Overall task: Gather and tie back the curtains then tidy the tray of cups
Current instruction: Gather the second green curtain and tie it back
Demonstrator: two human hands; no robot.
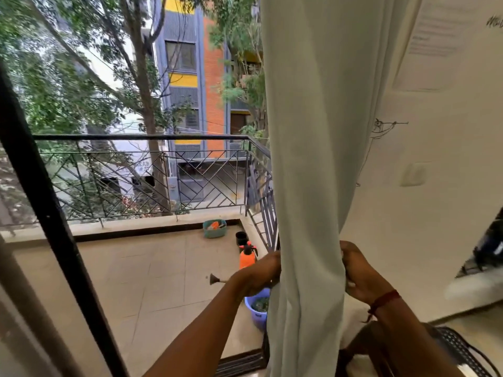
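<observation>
Your left hand (262,269) reaches up from the lower middle, arm extended, and meets the left edge of the curtain (313,159); its fingers pass behind the cloth, so you cannot tell whether it grips. The curtain hangs right of centre, a pale bundle narrowed at hand height. Your right hand (359,273) – a red thread (385,297) round the wrist – curls its fingers on the bundle's right edge, pinching the fabric.

A black door frame (40,191) slants down the left side. Beyond it lies the tiled balcony floor (136,281), bounded by a metal railing (136,180). At the floor's far right corner stand a green basket (215,229), a black pot (241,237) and an orange sprayer (247,257); a blue tub (257,308) sits just beside the curtain. A cream wall (435,213) fills the right.

The sheet of paper (438,31) on the wall carries print – too blurred to read.
</observation>
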